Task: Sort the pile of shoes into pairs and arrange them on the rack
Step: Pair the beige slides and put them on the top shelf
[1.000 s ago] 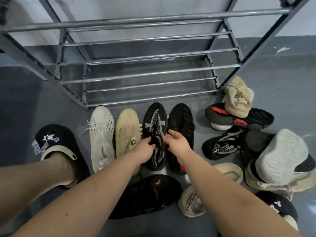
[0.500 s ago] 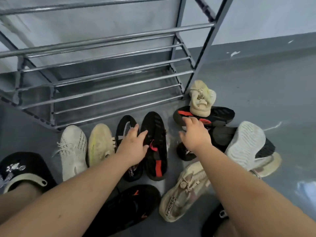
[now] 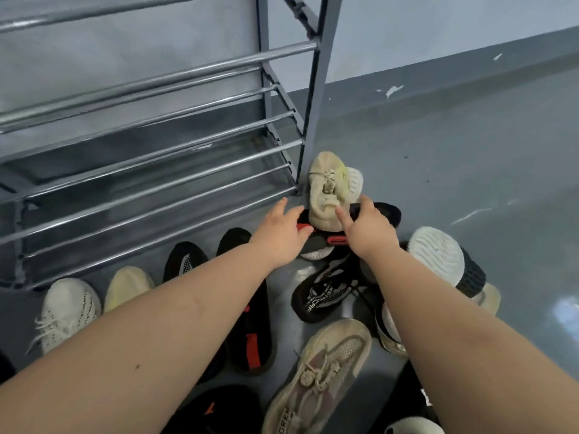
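Beige sneaker (image 3: 326,195) is lying toe-away atop the black-and-red shoe (image 3: 383,211); both hands' fingers (image 3: 340,214) are closing in, spread, right hand (image 3: 366,230) nearer.

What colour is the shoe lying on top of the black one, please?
Beige shoe, with a yellowish tint; head view.

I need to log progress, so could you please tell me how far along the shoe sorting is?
Early stage. Done: four shoes stand in a row before the rack, including a black pair. In hand: the left hand and right hand reach the beige shoe lying on a black-and-red shoe. Left: the pile stays unsorted, and the rack's visible bars hold no shoes.
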Motion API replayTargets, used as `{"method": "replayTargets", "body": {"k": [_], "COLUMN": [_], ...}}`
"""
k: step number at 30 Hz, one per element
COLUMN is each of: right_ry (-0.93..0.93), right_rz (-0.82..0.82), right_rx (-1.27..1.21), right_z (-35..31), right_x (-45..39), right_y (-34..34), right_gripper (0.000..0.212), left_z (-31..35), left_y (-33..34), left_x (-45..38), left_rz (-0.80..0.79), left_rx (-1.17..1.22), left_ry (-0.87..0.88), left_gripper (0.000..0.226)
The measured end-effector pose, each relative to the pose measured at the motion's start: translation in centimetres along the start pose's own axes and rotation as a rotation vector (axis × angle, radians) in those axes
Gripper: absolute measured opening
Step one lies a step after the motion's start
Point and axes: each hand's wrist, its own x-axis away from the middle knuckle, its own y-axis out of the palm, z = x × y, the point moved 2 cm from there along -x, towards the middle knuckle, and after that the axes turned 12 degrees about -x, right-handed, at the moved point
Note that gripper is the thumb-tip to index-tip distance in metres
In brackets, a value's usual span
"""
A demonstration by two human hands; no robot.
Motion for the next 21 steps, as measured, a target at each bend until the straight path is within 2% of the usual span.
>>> {"method": "replayTargets", "body": {"k": [3,6,9,11,15,19,21], "right_ry": [0.127,0.151,0.171,0.214,0.292,0.309,0.324], "right_rz": [-0.023,-0.055,-0.005,0.030,0.058,0.046,0.047], "right_rx": [-0.191,-0.281,-0.341,-0.516,-0.876,-1.057,-1.119], "right_z": [0.5,0.6,1.3,1.6,1.4,1.1,0.9], "right_x": [-1.9,-2.5,-2.5,-2.5,-1.9,0.2,2.1], "right_y": [1.1,2.3,3.1,3.1,2.9,2.9,2.6], "right_gripper": [0.073,0.068,0.068,0.070,0.071,0.072,0.067], "left_z": [0.8,0.9,0.9,0.8,0.4,0.2,0.4], "left_y": [0.7,1.8,3.0,3.3,2.8,2.4,2.1], "left_x": [-2.7,-5.0,-6.3,-6.3,-4.9,-3.1,-1.4], "left_rz": [-0.053,-0.121,-0.151,-0.113,-0.023,0.053,0.069], "left_rx": [0.114,0.134,0.152,0.218,0.379,0.456,0.509], "left_ry": [-0.080,-0.151,-0.199,-0.217,-0.196,-0.161,-0.164], "left_gripper": [0.056,0.056,0.066,0.067,0.056,0.081,0.083]}}
